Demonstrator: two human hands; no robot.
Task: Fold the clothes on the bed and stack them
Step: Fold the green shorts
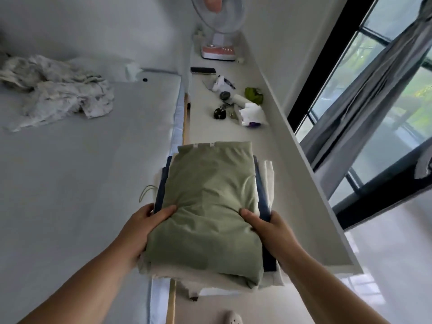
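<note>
Folded clothes stack (205,206), green garment topmost, gripped by my left hand (145,228) and right hand (264,228); uneven squeeze could topple layers.

- Both bare forearms reach forward from the lower corners of the view and converge toward the middle.
- The left hand (145,226) is turned inward with its thumb lying across the top of what it grips and its fingers curled down the near left side.
- The right hand (268,228) mirrors it, thumb on top pointing inward and fingers wrapped down the right side.
- The two hands sit level with each other, well apart, with the wrists straight.
</note>
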